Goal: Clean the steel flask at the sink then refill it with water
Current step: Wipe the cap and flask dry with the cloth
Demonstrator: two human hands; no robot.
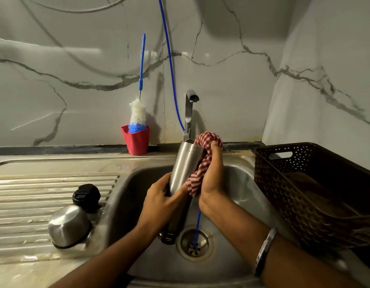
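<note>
While your left hand [159, 201] grips the steel flask [183, 173] with its fingers curled round the lower body, the flask is tilted over the sink [238, 183], mouth end down near the drain [194, 244]. Your right hand [211, 175] has its fingers clamped on a red checked cloth [200, 161], pressed against the flask's upper side. On the draining board, 1 steel cup [68, 225] and 1 black cap [86, 196] sit close together.
</note>
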